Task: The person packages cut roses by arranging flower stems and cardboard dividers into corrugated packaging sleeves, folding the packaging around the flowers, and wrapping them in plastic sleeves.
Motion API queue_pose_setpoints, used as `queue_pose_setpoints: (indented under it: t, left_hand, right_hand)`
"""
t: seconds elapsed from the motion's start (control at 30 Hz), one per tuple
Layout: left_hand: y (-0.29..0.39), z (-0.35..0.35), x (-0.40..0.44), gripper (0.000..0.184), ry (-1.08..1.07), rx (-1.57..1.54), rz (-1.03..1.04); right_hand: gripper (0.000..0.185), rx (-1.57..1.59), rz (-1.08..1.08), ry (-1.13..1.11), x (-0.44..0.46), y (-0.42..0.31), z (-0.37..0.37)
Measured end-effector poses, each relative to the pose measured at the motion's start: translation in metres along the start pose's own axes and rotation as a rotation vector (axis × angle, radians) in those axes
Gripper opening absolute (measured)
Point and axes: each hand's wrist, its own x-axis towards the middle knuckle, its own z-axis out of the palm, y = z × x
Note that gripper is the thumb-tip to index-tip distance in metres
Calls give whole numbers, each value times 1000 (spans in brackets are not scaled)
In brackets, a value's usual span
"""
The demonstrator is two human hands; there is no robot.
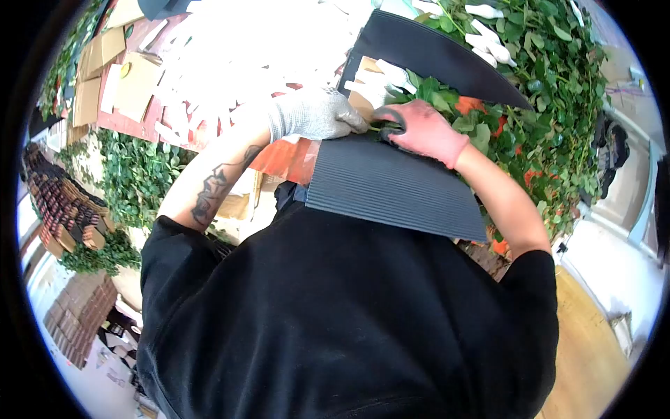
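Note:
My left hand (317, 115), in a pale grey knitted glove, is closed at the upper edge of a black ribbed mat (391, 183). Right beside it, my right hand (422, 131) wears a pink glove with dark fingertips, its fingers bent round a green stem (378, 128). The stem runs between both hands; what my left fingers pinch is hidden. Just beyond lie brown cardboard (361, 103) and white wrapped buds (396, 75). A smooth black panel (433, 56) curves behind my hands, with green leaves (434, 93) under its edge.
Leafy stems (551, 63) are heaped at the right, with more white-wrapped buds (492, 47) at the top. White strips cover the red table (143, 127) at the left, beside cardboard pieces (136, 84). Greenery (132, 174) and stacked bundles (59, 199) stand at the far left.

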Motion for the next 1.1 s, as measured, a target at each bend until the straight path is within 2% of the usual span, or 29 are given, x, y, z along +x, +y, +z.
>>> queue_pose_setpoints:
  t: [0.03,0.13,0.23,0.27,0.37,0.43,0.5,0.57,0.63,0.67,0.77,0.8,0.83,0.87,0.9,0.93,0.97,1.03,1.1]
  left_hand:
    - [1,-1,2,27,17,-8,-1]
    - [12,-4,0,29,-68,144,-81]
    - [12,-4,-2,29,-54,111,-94]
    - [9,-3,-2,29,-54,112,-89]
    - [5,1,-3,29,10,33,-44]
    - [14,-3,-5,30,-21,55,-111]
    - [9,2,-6,31,-32,107,-124]
    - [4,5,-6,33,-46,153,-138]
    - [1,7,-5,29,-14,48,-64]
    - [1,7,-5,29,-14,46,-64]
    - [4,5,-8,27,21,117,-32]
    - [3,6,-9,25,98,47,-60]
    - [1,7,-10,24,171,-21,-87]
    - [-3,7,-9,24,158,-13,-82]
    - [-8,7,-7,23,337,136,-8]
    - [-9,11,-6,23,522,275,66]
    - [-7,16,-3,23,517,273,68]
    - [1,19,5,22,408,542,-197]
    - [-7,19,3,23,446,555,-129]
  right_hand:
    - [31,-11,-8,-13,-2,1,-5]
    - [27,-53,255,49,-9,-3,-15]
    - [19,-223,180,96,-9,-1,-2]
    - [19,-269,233,30,-6,-2,2]
    - [19,-302,139,78,-3,-6,6]
    - [19,-279,158,7,5,-12,4]
    - [17,-368,63,-4,11,-16,7]
    - [18,-332,115,-20,18,-18,4]
    - [32,-291,73,152,23,-17,8]
    - [35,-304,159,-6,29,-20,6]
    - [37,-301,48,45,21,-9,12]
    - [38,-294,98,-60,18,-18,0]
    - [38,-289,101,-54,16,-13,3]
    - [37,-324,29,-11,13,-6,11]
    - [36,-359,-37,32,11,-6,12]
    - [38,-365,33,-68,14,-11,8]
    - [38,-361,38,-69,11,-12,10]
    - [40,-358,74,-42,13,-12,8]
    - [43,-325,104,-16,12,0,17]
